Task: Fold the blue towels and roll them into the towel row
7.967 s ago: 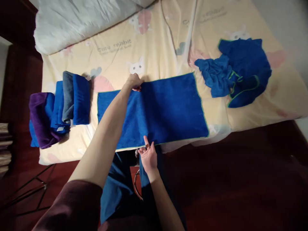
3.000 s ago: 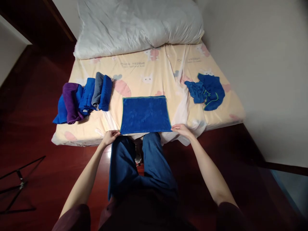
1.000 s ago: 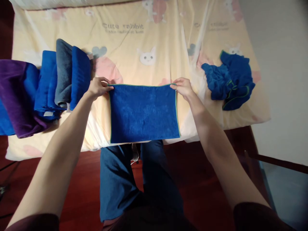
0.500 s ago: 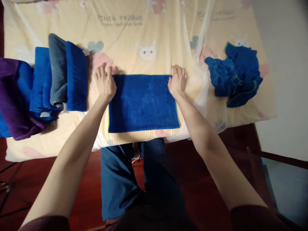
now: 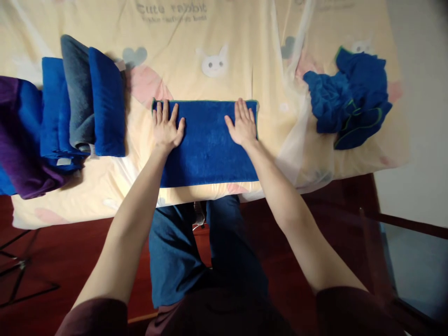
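A blue towel with a thin green edge lies flat as a rectangle in front of me. On its far left corner rests my left hand, palm down with the fingers spread. My right hand presses flat near the far right corner, its fingers stretched out and the thumb apart. Neither hand grips the cloth. Parts of the towel's left and right sides are hidden under my hands and forearms.
Folded blue, grey and purple towels stand in a row at the left. A crumpled blue towel with green edging lies at the right. Beneath everything is a cream sheet with rabbit prints. A dark metal stand shows at lower left.
Both hands have moved inward from the towel's far corners onto its surface, and their curled fingers are now laid flat. The view has shifted slightly.
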